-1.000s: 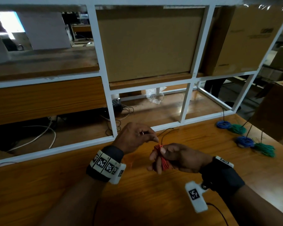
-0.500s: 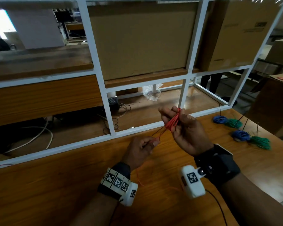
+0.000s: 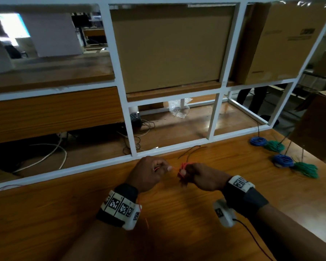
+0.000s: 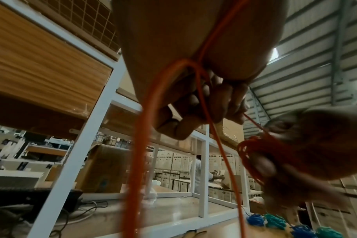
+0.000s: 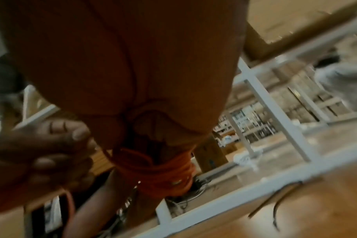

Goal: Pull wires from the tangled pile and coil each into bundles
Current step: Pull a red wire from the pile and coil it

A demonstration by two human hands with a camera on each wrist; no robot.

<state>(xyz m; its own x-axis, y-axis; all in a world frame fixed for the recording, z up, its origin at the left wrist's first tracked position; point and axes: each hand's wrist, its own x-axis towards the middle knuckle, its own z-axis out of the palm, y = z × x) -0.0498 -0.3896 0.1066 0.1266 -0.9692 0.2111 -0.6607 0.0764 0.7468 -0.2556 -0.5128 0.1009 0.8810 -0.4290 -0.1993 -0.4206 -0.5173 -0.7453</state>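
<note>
Lowered from near the frame, right hand (image 3: pixel 205 177) now grips the thin red coil (image 3: pixel 183 171) above the wooden bench (image 3: pixel 177 232); left hand (image 3: pixel 149 172) pinches its taut strand. Coil mostly hidden by fingers.

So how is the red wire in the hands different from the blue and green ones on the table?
The red wire bundle is gripped in the right hand, with a loose strand running to the left hand, which pinches it; the blue wire coils and green wire coils lie untouched on the wooden table. Red is one unfinished bundle; blue and green are two finished coils each. All are thin wire wound into small loops.
</note>
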